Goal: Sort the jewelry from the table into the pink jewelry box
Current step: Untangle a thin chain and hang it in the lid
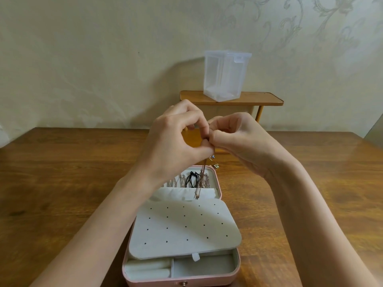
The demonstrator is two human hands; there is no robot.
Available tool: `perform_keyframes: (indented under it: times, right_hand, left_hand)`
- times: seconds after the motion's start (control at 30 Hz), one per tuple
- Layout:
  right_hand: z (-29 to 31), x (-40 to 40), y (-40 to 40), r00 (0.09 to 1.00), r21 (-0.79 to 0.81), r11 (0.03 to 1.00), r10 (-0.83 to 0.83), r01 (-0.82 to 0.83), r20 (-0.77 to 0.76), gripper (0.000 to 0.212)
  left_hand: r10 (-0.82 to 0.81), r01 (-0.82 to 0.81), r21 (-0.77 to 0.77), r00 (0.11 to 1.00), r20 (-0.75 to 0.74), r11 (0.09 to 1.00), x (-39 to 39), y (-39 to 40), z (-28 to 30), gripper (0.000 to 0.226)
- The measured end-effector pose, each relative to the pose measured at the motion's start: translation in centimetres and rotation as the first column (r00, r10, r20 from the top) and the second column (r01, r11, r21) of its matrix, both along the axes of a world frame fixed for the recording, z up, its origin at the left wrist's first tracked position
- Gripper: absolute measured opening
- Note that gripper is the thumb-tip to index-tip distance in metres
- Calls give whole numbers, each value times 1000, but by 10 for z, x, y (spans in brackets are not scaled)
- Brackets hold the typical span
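Two hands meet above the far half of the open pink jewelry box point(232, 274), and we see both pinching the top of one thin chain point(202, 179): the left hand point(176, 139) with thumb and curled fingers closed on it, the right hand point(236, 137) pinching just beside, fingertips touching. The chain hangs straight down from our fingers, its long axis vertical, its lower end dangling over the lid's white pocket point(186, 193), in front of the necklaces already hung there. We judge the coming move to be straight down; both hands are equally near.
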State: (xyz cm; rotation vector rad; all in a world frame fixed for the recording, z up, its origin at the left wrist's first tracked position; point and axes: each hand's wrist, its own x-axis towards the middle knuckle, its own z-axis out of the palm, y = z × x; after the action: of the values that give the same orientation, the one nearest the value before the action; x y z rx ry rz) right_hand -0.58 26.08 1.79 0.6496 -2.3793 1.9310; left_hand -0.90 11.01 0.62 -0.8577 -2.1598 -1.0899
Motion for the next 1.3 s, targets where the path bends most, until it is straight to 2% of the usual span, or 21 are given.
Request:
perform_keyframes:
  times: [0.23, 0.33, 0.43, 0.5, 0.53, 0.6, 0.7, 0.83, 0.97, 1.2, 1.3]
  right_hand:
    - [-4, -4, -3, 996, -164, 983, 75, -80, -37, 6]
    - [-9, -6, -7, 995, -239, 968, 52, -72, -89, 5]
    - [-10, -6, -8, 990, -245, 968, 23, -57, -141, 4]
    - [-9, -6, -5, 987, -192, 978, 48, -78, -154, 5]
    - [-8, -6, -3, 985, -156, 983, 68, -93, -159, 6]
    - [-6, -6, 2, 980, -115, 986, 99, -119, -172, 4]
    - [0, -5, 11, 975, -177, 976, 87, -125, -205, 11]
    - [5, 0, 13, 962, -201, 971, 75, -130, -263, 19]
    - [8, 3, 5, 950, -114, 989, 56, -95, -308, 28]
    - [11, 5, 3, 930, 51, 999, 31, -13, -366, 27]
    - [11, 4, 3, 925, 114, 993, 51, -8, -377, 27]
  left_hand:
    - [-106, 79, 190, 984, 140, 979, 0, -1, 2, 15]
    - [-124, 87, 268, 984, 126, 960, 0, 1, 2, 10]
    - [-16, 24, 145, 998, -58, 989, 1, -2, 3, 7]
    - [135, -142, -6, 954, -268, 990, 0, -4, 3, 9]
    - [160, -182, -35, 932, -326, 983, 0, -4, 3, 10]
    - [130, -134, 5, 948, -291, 991, 1, -4, 5, 9]
    - [54, -38, 82, 978, -203, 996, 2, -6, 8, 6]
    - [18, -2, 111, 990, -139, 994, 1, -8, 8, 4]
    - [17, -5, 97, 993, -120, 995, 1, -7, 7, 4]
    - [7, -3, 64, 998, -65, 998, 1, -8, 7, 4]
    - [4, -4, 37, 1000, 10, 999, 1, -9, 8, 11]
